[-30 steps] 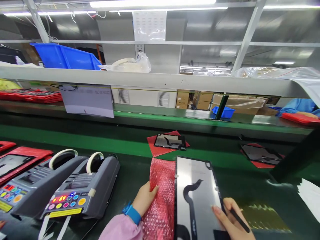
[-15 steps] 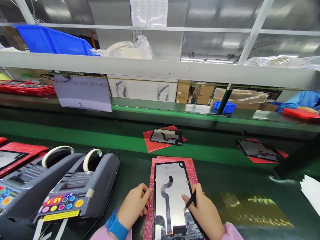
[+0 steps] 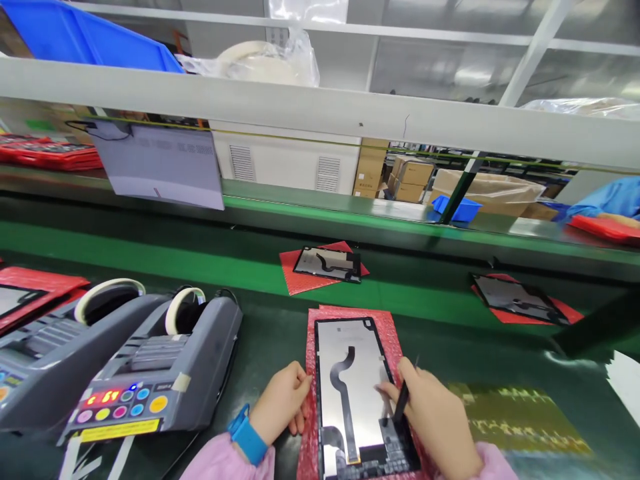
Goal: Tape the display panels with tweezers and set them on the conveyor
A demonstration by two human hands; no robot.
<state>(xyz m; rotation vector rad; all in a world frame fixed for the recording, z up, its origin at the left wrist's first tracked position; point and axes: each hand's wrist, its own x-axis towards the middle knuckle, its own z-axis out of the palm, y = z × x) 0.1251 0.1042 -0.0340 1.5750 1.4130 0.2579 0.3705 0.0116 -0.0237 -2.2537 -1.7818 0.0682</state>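
Note:
A tablet screen panel [image 3: 367, 393] lies with its silvery back up and a dark curved ribbon cable [image 3: 344, 393] along it. Under the panel is a red bubble-wrap sheet [image 3: 311, 347]. My right hand [image 3: 440, 417] is closed around a slim black pen-like tool [image 3: 402, 400], over the panel's lower right part. The tool's lower end is near the dark section there; contact I cannot tell. At the sheet's left edge, my left hand [image 3: 284, 403] has its fingers curled in and its thumb against the edge. Whatever they may pinch is hidden.
Two grey tape dispensers [image 3: 200, 373] stand at left. Further panels on red sheets lie beyond, one at centre [image 3: 327, 263] and one at right [image 3: 517, 300]. A yellowish film sheet [image 3: 525, 417] lies right of my right hand. A white shelf beam [image 3: 280, 100] crosses above.
The view has tilted down slightly. My right hand's tool has shifted down the panel towards the dark section, and its pointed upper end now shows. My left hand stays by the sheet's edge.

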